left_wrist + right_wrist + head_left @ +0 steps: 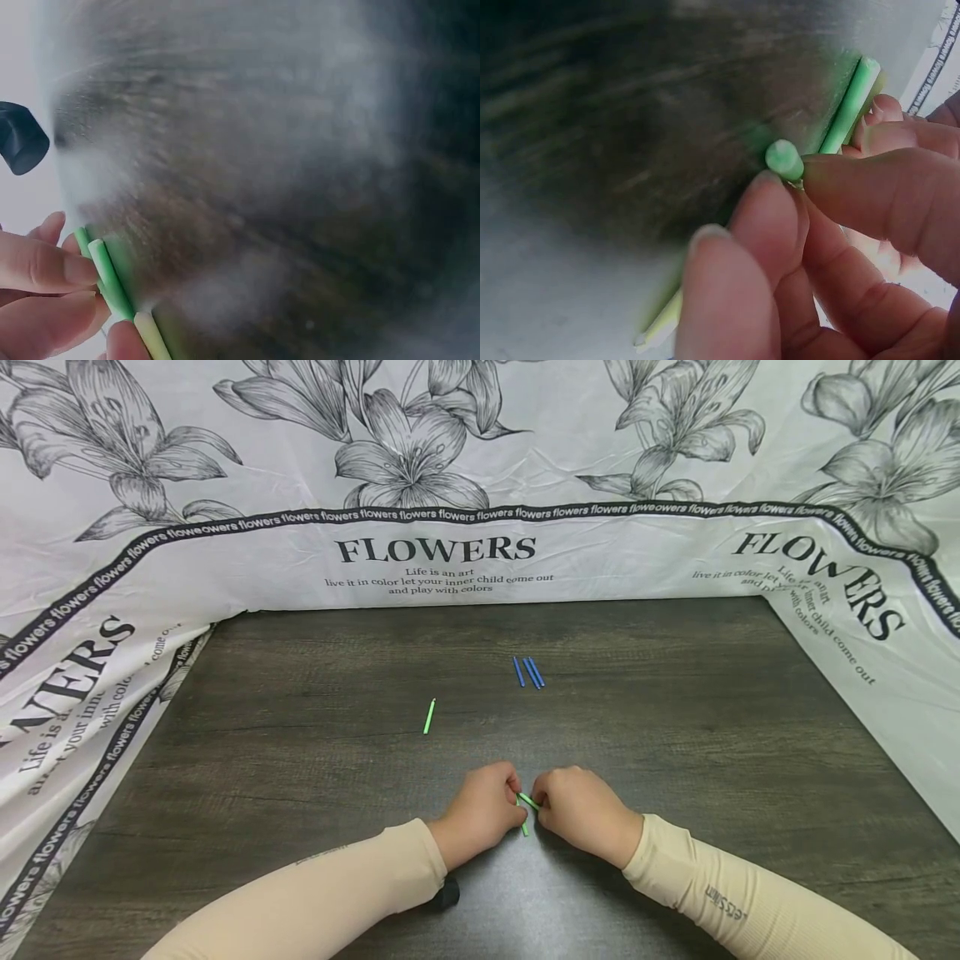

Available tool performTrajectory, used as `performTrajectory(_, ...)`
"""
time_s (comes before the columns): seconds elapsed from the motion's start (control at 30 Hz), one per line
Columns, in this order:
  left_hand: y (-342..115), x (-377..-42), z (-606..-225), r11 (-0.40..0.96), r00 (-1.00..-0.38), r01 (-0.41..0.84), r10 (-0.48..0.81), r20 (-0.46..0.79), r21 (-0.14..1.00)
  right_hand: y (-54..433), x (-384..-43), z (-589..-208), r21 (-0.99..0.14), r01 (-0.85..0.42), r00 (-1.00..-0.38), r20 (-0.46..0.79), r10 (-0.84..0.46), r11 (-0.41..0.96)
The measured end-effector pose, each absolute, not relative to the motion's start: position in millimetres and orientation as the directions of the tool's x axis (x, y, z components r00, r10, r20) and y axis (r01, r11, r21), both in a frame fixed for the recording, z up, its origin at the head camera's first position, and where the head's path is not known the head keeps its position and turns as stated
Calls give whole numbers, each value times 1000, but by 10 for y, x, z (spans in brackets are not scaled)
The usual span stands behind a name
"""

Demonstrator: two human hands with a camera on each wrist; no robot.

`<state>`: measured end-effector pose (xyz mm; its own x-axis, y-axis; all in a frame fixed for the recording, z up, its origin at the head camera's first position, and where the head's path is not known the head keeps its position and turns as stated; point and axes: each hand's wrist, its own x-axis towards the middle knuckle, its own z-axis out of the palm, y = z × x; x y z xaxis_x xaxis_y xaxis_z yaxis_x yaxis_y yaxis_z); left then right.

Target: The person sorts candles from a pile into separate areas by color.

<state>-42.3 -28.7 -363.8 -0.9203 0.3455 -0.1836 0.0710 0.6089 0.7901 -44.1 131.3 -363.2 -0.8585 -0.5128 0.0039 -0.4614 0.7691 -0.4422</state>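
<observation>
In the head view, my left hand (486,806) pinches a thin green stick near the middle of the table's front part. Its lower end pokes out below the fingers. Beside it, my right hand (585,810) pinches another short green stick (529,801) between thumb and fingertips, its tip close to the left hand's fingers. The left wrist view shows green sticks (111,277) lying side by side at the left fingertips, and a paler yellow-green stick (154,337) below. In the right wrist view, the round end of the held stick (784,159) faces the camera.
One green stick (429,716) lies apart on the dark wooden table (300,693). Farther back lie blue sticks (533,672), close together. A black object (446,894) shows beside the left sleeve. White flower-printed cloth (442,560) borders the table's back and sides.
</observation>
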Motion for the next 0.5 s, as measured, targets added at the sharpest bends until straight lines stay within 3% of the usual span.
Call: performTrajectory(0.5, -227, -429, -3660, 648, -915, 93, 355, -192, 756, 1338, -445, -3566, -450, -428, -874, -16, -486, 784)
